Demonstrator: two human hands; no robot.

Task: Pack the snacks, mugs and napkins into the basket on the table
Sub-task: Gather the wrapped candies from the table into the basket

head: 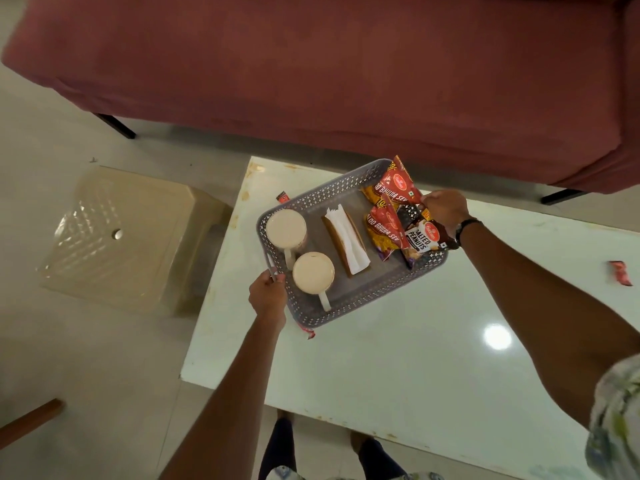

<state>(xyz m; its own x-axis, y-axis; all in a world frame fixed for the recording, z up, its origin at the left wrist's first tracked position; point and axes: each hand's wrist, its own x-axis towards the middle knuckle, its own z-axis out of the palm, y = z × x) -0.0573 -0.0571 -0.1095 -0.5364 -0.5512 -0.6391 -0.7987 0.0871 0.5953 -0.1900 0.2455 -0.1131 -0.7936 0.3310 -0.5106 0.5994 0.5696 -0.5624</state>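
Observation:
A grey perforated basket (pixel 360 303) sits on the white table (pixel 415 358). Inside at its left end stand two cream mugs (pixel 286 227) (pixel 313 272), side by side. In the middle lies a stack of brown and white napkins (pixel 346 237). At the right end lean two red bhujia sev packets (pixel 398 183) (pixel 382 232) and a salted peanuts packet (pixel 420 239). My left hand (pixel 267 293) grips the basket's left handle. My right hand (pixel 445 210) grips the basket's right end, behind the packets.
A small red wrapper (pixel 283 196) pokes out behind the basket, another (pixel 308 332) under its front corner, and a third (pixel 620 271) lies at the table's right. A maroon sofa (pixel 329 64) stands beyond the table. A beige plastic stool (pixel 128 233) stands at the left.

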